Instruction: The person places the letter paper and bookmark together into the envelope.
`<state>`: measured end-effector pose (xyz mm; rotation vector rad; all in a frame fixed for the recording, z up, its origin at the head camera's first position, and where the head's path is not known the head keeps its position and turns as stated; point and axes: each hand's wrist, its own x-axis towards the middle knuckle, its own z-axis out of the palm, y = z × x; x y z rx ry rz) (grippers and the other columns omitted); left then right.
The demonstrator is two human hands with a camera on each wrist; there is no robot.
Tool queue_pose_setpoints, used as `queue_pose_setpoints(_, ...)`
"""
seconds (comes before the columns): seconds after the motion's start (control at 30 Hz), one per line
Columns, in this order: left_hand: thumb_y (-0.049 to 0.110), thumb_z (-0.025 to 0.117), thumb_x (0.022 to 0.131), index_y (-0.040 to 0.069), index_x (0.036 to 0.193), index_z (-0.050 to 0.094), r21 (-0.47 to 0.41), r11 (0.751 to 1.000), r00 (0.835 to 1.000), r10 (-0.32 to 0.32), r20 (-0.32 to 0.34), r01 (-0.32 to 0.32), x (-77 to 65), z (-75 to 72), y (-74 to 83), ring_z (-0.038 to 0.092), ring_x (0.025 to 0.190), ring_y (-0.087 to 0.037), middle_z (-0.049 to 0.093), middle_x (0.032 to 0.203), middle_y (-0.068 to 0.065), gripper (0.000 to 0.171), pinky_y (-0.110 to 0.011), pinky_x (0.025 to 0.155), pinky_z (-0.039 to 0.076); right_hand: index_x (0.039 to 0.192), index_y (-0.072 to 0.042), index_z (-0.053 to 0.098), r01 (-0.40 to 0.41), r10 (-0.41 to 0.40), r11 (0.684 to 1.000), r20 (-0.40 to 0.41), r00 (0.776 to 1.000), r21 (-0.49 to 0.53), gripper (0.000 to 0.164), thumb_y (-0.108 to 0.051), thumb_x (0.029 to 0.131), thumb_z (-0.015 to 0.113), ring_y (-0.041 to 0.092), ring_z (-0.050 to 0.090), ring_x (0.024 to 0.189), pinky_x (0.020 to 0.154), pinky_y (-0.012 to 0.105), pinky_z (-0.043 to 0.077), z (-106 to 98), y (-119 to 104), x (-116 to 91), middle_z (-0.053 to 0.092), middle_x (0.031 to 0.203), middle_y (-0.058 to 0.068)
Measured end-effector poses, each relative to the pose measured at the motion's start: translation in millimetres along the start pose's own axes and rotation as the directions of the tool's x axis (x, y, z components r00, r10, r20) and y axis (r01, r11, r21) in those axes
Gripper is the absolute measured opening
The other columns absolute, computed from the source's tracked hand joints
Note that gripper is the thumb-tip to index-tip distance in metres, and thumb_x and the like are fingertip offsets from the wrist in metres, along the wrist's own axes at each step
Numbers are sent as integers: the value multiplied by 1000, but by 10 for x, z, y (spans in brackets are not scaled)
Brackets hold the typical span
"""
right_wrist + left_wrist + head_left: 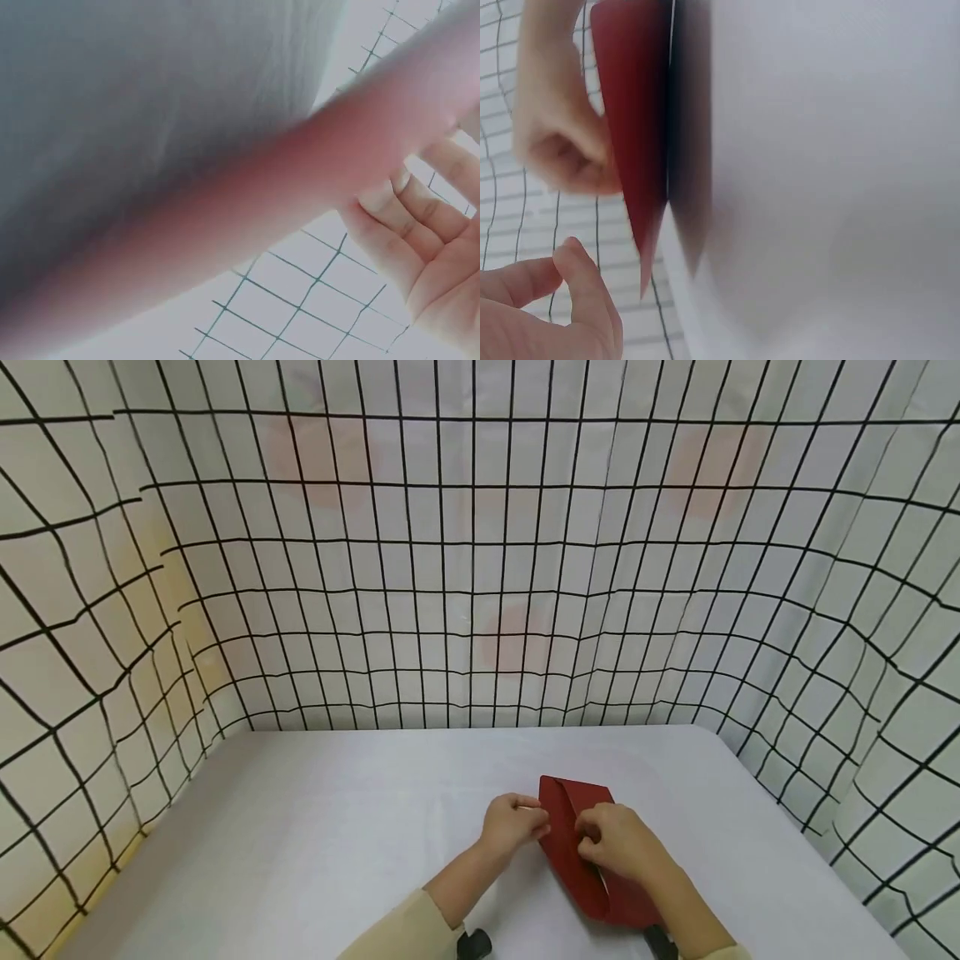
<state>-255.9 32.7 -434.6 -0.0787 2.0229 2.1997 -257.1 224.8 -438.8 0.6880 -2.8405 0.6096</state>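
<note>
A red envelope (573, 847), shaped like folded card with a flap and a long slit down its upper face, lies slanted on the table. Curled over that face, my right hand (617, 839) pinches at the slit's edge; its exact fingertip contact is blurred in the right wrist view. At the envelope's left edge is my left hand (512, 822). Its thumb and fingers are loosely bent, and in the left wrist view the fingertips (571, 251) are apart from the red envelope (634, 112). One side of the envelope stands raised over its dark shadow.
A white tabletop (300, 835) spreads around the envelope. White walls with a black grid (472, 568) enclose it at the back and both sides. Dark wrist bands (474, 943) show below the sleeves.
</note>
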Motion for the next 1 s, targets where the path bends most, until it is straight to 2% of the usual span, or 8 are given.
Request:
queue_pose_setpoints(0.2,-1,65,85,-11,108,59,20,1000,1000,22,-17,-21,-61,-396,123,66,69,-13,67,85,-14,26,-28,70,58,72,-17,63,65,-62,995,42,997,-72,16,0,69,62,6,43,65,56,23,41,-3,1,29,48,68,-11)
queue_pose_setpoints(0.37,0,64,87,-12,112,57,38,999,999,28,-25,-27,-110,-625,139,66,71,-13,67,91,-17,29,-27,71,57,66,-16,54,120,-108,983,92,990,-142,20,4,67,59,8,40,61,53,23,38,43,-13,35,44,64,-9)
queue_pose_setpoints(0.53,3,64,89,-13,114,56,76,997,999,34,-32,-32,-166,-786,126,66,74,-14,66,91,-14,31,-28,73,58,66,-15,50,120,-89,971,151,984,-207,22,2,69,63,9,38,59,52,24,36,93,-40,32,41,63,-7)
queue_pose_setpoints(0.73,5,64,89,-14,115,56,88,996,999,23,-45,-19,-213,-914,77,67,76,-16,65,91,-13,33,-30,73,58,67,-14,52,96,-53,965,179,982,-243,18,-1,69,64,10,39,59,53,25,37,98,-72,13,41,64,-5)
queue_pose_setpoints(1.0,9,64,90,-11,116,57,172,985,997,26,-71,-13,-273,-1104,51,66,76,-17,64,92,-11,34,-30,72,57,69,-17,51,144,-107,954,148,983,-262,20,-6,69,68,8,38,58,52,26,36,94,-45,-26,40,65,-9)
